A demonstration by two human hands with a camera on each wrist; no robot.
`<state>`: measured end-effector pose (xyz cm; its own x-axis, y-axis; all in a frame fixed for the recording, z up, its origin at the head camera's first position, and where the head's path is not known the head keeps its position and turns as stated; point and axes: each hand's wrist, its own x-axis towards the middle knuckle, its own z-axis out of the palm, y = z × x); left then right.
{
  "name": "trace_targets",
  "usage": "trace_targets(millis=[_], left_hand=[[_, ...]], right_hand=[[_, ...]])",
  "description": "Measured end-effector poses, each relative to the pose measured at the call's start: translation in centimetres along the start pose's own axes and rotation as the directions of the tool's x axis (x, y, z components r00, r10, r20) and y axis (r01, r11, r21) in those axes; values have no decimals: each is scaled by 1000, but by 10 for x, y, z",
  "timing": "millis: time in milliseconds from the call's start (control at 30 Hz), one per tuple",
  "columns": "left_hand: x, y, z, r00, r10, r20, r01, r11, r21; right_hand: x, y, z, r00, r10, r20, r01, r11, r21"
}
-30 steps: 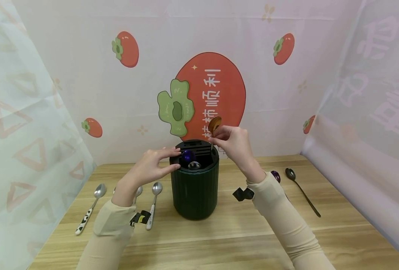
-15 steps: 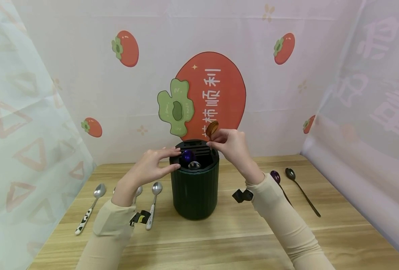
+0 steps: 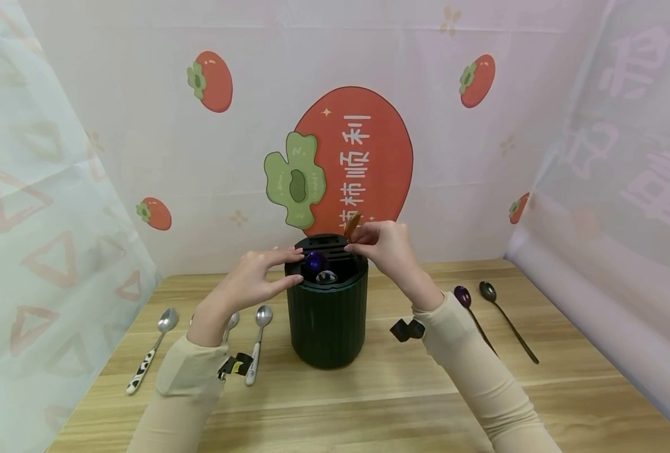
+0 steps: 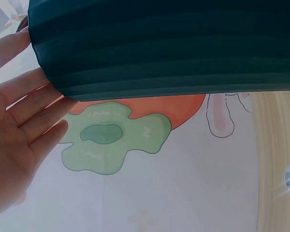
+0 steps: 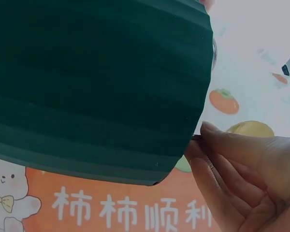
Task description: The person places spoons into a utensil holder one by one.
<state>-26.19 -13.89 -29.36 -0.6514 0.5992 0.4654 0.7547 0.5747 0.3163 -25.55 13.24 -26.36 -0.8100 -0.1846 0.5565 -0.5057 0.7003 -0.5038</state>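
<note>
A dark green ribbed utensil holder (image 3: pixel 328 330) with a black slotted top stands upright on the table. The bowls of a purple spoon (image 3: pixel 315 262) and a silver spoon (image 3: pixel 326 277) show in its opening. My left hand (image 3: pixel 255 277) touches the holder's left rim with thumb and extended fingers; the left wrist view has these fingers (image 4: pixel 34 96) against its ribbed side. At the right back of the rim, my right hand (image 3: pixel 390 248) pinches a gold spoon (image 3: pixel 353 223), bowl up. In the right wrist view the yellowish bowl (image 5: pixel 251 128) lies partly behind the thumb.
On the left lie a spoon with a black-and-white handle (image 3: pixel 144 368), a white-handled spoon (image 3: pixel 258 343) and a spoon partly behind my wrist (image 3: pixel 233 321). A purple spoon (image 3: pixel 463 296) and a black spoon (image 3: pixel 507 319) lie right. A persimmon-print cloth (image 3: pixel 425 157) hangs behind the holder.
My right hand has moved down and slightly left with the gold spoon, whose bowl now sits lower and turned more edge-on. The left hand and holder have stayed put.
</note>
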Motion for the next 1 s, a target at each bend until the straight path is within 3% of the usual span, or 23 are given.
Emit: trace_targets(millis=[200, 433, 1000], left_hand=[[0, -1, 1, 1000, 5, 4, -5, 1000, 1], [0, -1, 0, 1000, 9, 0, -9, 1000, -3], [0, -3, 2, 1000, 18, -12, -18, 1000, 0]], right_hand=[[-8, 2, -9, 999, 22, 42, -23, 1000, 12], [-13, 14, -26, 999, 42, -9, -42, 999, -18], [-28, 73, -34, 984, 174, 26, -171, 982, -82]])
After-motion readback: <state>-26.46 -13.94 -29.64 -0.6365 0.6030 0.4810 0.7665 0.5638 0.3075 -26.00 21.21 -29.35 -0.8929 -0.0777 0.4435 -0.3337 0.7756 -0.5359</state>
